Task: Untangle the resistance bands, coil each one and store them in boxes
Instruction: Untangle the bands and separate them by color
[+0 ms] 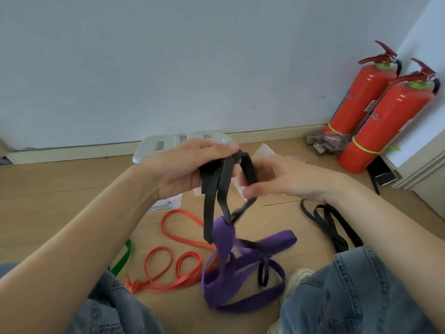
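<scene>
left hand (190,165) grips flat matte black band (209,208) loops above the floor; right hand (277,177) pinches one strand, apparently. wide purple band (243,268) hangs knotted through it, trailing onto wood floor (60,189).

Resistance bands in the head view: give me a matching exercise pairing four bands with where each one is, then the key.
Bands:
1. black band
2. purple band
3. orange band
4. green band

Places:
A. flat on the floor in loops, knotted at one end
B. gripped by the left hand and pinched by the right hand
C. mostly hidden beyond the left forearm
D. hanging from the held band, lower loops on the floor

Pairs: 1-B, 2-D, 3-A, 4-C
</scene>
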Motion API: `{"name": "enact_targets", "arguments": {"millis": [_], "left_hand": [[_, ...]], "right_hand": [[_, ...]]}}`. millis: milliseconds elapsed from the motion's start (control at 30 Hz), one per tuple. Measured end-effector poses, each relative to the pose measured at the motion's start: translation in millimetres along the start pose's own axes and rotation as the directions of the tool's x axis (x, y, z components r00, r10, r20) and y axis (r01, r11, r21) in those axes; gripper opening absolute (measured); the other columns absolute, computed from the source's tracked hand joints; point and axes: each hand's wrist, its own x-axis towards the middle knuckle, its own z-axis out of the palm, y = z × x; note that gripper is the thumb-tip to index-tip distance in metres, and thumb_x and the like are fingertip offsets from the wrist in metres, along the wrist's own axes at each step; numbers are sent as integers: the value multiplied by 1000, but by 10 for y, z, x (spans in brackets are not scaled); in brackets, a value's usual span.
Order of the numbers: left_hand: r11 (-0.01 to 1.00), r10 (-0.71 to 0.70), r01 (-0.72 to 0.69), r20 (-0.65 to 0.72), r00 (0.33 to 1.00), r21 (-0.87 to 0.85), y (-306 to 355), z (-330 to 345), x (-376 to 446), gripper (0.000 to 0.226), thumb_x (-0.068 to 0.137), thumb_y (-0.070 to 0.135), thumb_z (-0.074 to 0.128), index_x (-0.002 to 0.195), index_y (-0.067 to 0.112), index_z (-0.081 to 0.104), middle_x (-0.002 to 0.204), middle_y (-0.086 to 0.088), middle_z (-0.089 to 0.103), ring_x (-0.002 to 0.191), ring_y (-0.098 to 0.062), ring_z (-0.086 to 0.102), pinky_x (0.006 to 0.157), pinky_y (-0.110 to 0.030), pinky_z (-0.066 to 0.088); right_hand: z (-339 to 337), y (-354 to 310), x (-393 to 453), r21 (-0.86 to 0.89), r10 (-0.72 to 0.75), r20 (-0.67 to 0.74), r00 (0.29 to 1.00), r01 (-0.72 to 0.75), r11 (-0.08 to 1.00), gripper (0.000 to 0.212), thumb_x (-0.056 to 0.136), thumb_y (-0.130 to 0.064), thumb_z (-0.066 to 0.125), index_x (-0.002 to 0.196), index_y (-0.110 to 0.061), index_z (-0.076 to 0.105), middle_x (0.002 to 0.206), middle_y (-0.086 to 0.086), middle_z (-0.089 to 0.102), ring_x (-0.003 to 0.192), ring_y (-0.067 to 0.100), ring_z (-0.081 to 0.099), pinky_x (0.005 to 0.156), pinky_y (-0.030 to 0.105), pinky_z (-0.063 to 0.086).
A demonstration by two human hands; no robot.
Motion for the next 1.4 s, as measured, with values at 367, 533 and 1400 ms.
{"name": "enact_targets", "arguments": {"millis": [367,533,1400], "left_hand": [[987,-103,62,285,953,151,-721,200,130,13,88,6,59,98,14,59,89,4,67,95,-10,62,88,-23,45],[971,32,-47,-66,997,-235,-424,152,184,13,91,7,46,82,8,55,56,5,50,57,-10,55,72,-27,50],[992,-80,35,-391,917,-121,-460,22,353,16,96,2,41,98,-2,57,88,-10,63,74,-14,66,57,-16,54]], "right_hand": [[-213,-35,31,720,-8,-438,899,357,595,40,93,-6,41,64,-14,68,50,-6,41,51,10,44,58,21,46],[-255,192,23,-182,291,-537,792,-446,876,26,87,-26,62,110,-16,53,115,7,57,91,14,57,75,21,42],[-134,-7,45,-645,218,-340,915,-395,654,47,84,-58,53,63,-16,50,55,-3,45,50,13,41,47,24,26]]}}
